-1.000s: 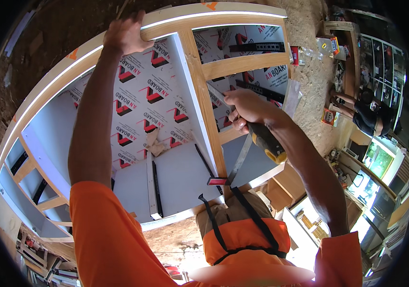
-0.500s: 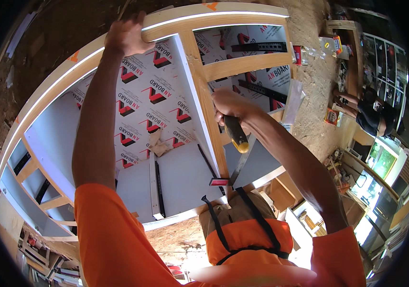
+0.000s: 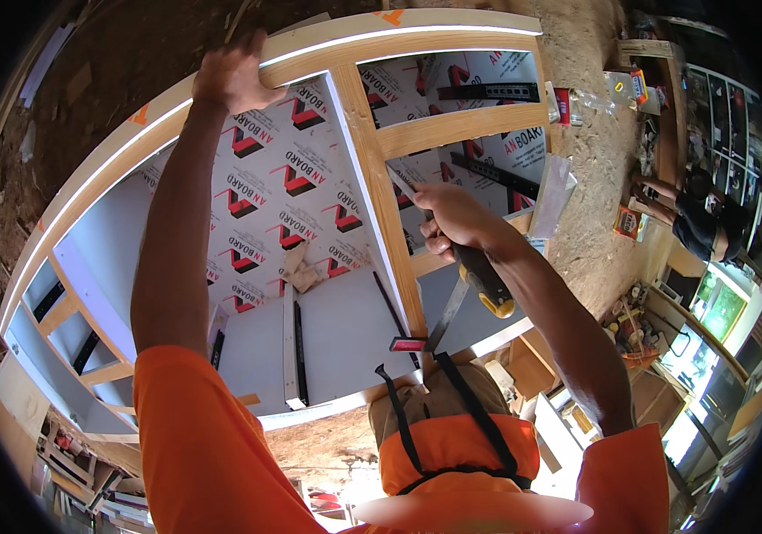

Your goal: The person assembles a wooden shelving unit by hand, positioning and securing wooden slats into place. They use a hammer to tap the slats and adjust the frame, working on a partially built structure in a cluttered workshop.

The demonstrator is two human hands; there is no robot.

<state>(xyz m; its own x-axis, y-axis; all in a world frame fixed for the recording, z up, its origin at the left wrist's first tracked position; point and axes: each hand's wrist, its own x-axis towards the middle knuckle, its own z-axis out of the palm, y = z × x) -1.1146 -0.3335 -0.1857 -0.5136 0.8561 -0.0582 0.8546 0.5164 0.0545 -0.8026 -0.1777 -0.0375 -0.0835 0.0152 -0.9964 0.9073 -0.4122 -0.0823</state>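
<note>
My left hand (image 3: 235, 80) is closed over the upper rail of a large wooden cabinet frame (image 3: 301, 55), thumb on the inner side. In my right hand (image 3: 458, 218) is a chisel (image 3: 482, 283) with a dark, yellow-ended handle. Its narrow metal blade slants up-left toward the upright post (image 3: 365, 142) beside the drawer openings; whether the tip touches the wood is hard to tell. Below that hand, a square (image 3: 449, 315) with a metal blade and a red-faced stock lies near the foot of the post.
Printed white board (image 3: 265, 191) backs the cabinet. Black drawer slides (image 3: 488, 91) are fixed inside, and a light strip (image 3: 290, 347) stands by another slide. A crumpled brown scrap (image 3: 301, 267) lies within. Beyond the right side, a person (image 3: 706, 214) bends over near packets on the dirt floor.
My right hand has drawn back a little right and down from the post, showing more of the chisel's blade. My left hand keeps its hold on the rail.
</note>
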